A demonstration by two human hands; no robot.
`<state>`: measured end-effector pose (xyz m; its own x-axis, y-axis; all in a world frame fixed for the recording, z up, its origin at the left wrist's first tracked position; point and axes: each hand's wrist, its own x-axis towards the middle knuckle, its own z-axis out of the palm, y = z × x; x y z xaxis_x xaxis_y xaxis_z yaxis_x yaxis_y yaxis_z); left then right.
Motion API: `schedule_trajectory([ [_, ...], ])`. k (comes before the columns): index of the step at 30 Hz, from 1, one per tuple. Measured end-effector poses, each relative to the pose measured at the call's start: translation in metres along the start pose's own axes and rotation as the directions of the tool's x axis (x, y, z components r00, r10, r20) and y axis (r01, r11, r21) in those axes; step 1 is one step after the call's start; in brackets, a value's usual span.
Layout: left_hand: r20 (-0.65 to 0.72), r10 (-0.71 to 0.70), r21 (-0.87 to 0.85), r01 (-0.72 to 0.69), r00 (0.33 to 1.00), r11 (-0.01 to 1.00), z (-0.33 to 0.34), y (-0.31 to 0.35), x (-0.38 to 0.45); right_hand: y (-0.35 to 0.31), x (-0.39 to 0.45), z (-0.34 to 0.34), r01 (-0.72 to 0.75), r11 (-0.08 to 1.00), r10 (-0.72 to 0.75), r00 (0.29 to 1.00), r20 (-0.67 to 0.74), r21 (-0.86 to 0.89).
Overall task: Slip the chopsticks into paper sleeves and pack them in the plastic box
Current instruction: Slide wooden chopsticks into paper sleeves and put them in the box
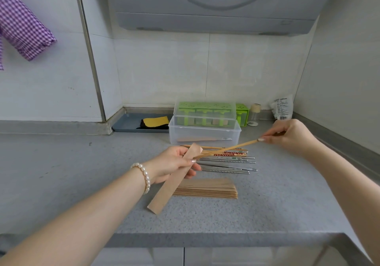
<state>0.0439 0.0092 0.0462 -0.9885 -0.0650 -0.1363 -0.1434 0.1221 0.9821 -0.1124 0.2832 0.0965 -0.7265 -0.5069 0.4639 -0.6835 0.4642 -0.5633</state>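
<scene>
My left hand grips a brown paper sleeve that slants down toward the counter's front. My right hand pinches the far end of a pair of wooden chopsticks, whose tips reach the sleeve's upper opening. Beneath them lie loose wooden, patterned and metal chopsticks in a row. A flat stack of paper sleeves rests nearer me. The clear plastic box stands behind, lid off, with one sleeved pair inside.
A green rack under a clear lid sits on the box's rear. A grey tray with a yellow cloth is at the left, a small jar and a white packet at the right. The counter edge runs close to me.
</scene>
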Motion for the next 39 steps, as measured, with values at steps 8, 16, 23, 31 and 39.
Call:
schedule_trajectory([
  [8, -0.056, 0.055, 0.137, -0.047, 0.997, 0.989, -0.002, -0.002, 0.000, -0.001, 0.000, -0.006, 0.024, 0.999, -0.027, 0.998, -0.062, -0.040],
  [16, -0.109, 0.080, 0.220, -0.054, 0.991, 0.974, 0.002, -0.004, 0.002, -0.008, -0.003, 0.000, 0.092, 0.984, -0.112, 0.986, -0.127, -0.154],
  [23, -0.120, 0.092, 0.252, -0.060, 0.988, 0.966, 0.002, -0.004, 0.001, -0.012, -0.006, 0.004, 0.186, 0.956, -0.224, 0.962, -0.155, -0.226],
  [31, -0.139, 0.057, 0.244, -0.021, 0.989, 0.970, 0.003, -0.005, 0.002, -0.016, -0.009, 0.004, 0.253, 0.916, -0.313, 0.936, -0.160, -0.310],
  [39, -0.086, 0.056, 0.375, -0.020, 0.995, 0.927, 0.003, -0.002, 0.001, -0.014, -0.006, -0.001, 0.205, 0.946, -0.241, 0.963, -0.121, -0.251],
])
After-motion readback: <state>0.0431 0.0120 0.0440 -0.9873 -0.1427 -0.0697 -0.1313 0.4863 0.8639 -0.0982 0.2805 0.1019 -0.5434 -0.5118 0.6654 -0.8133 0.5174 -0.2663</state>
